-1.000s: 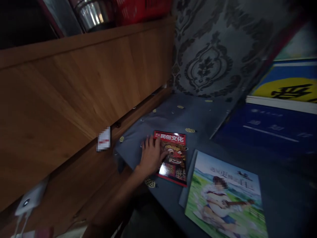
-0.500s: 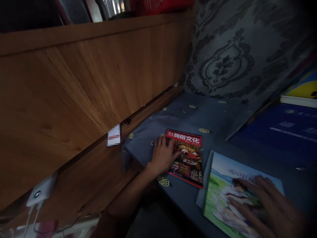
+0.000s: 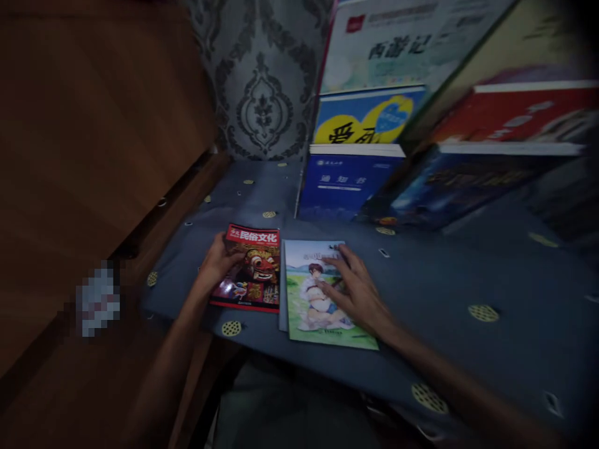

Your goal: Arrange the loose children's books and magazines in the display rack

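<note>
Now grips the red book (image 3: 253, 274) by its left edge in a half-closed left hand (image 3: 216, 265), rests a spread right hand (image 3: 362, 296) on the picture book (image 3: 322, 312) just beside it on the cloth (image 3: 440, 287), seemingly steadying both and needing even pressure next.

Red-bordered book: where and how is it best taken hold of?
The red-bordered book is probably best pinched at its left edge, coming from the left, thumb on the cover: it looks thin, lies nearly flat, and its right edge is close to the green-and-blue book. The left hand is at its left side.
</note>
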Action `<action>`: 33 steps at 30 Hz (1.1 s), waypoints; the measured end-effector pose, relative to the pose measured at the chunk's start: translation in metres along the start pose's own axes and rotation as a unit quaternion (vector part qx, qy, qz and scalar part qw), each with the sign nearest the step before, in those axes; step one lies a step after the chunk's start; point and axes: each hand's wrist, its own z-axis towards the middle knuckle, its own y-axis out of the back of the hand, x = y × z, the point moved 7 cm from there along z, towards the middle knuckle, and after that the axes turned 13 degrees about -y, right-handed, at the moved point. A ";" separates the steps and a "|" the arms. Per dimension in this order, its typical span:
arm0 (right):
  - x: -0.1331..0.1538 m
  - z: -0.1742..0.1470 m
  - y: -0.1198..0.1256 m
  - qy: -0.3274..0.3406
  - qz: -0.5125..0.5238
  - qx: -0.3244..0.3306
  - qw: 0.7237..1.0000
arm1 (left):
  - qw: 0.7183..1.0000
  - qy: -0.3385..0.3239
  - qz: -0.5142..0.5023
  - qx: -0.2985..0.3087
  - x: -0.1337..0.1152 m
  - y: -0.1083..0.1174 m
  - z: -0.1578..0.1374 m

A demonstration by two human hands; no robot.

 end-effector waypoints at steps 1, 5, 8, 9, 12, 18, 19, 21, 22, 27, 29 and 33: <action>-0.004 0.001 0.002 -0.026 0.004 -0.008 1.000 | 0.999 -0.004 0.044 0.009 -0.005 0.002 0.001; -0.015 0.003 0.007 -0.073 0.025 -0.024 0.997 | 0.953 -0.083 0.290 -0.003 -0.046 -0.001 -0.005; -0.017 0.002 0.009 -0.074 0.076 -0.020 0.994 | 0.954 -0.162 0.243 0.067 -0.076 -0.038 -0.018; -0.018 0.001 0.010 -0.077 0.098 -0.021 0.992 | 0.958 -0.176 0.205 0.097 -0.083 -0.053 -0.023; -0.018 -0.003 0.016 -0.096 0.162 -0.036 0.981 | 0.966 -0.171 0.149 0.121 -0.090 -0.081 -0.029; -0.030 -0.003 0.014 -0.135 0.321 -0.077 0.934 | 0.991 -0.099 0.008 0.091 -0.072 -0.097 -0.021; -0.033 -0.002 0.011 -0.141 0.362 -0.084 0.918 | 0.992 -0.086 -0.040 0.085 -0.071 -0.099 -0.020; -0.039 0.000 0.008 -0.160 0.441 -0.095 0.878 | 0.983 -0.057 -0.156 0.075 -0.072 -0.104 -0.020; -0.041 0.000 0.008 -0.172 0.478 -0.097 0.856 | 0.972 -0.042 -0.219 0.072 -0.075 -0.106 -0.022; -0.032 0.005 0.029 -0.183 0.624 -0.066 0.757 | 0.906 0.042 -0.400 0.134 -0.093 -0.128 -0.034; -0.028 0.008 0.051 -0.152 0.646 -0.062 0.745 | 0.897 0.033 -0.412 0.153 -0.105 -0.129 -0.028; -0.031 0.015 0.112 -0.090 0.624 -0.023 0.776 | 0.894 -0.080 -0.407 0.172 -0.161 -0.114 -0.004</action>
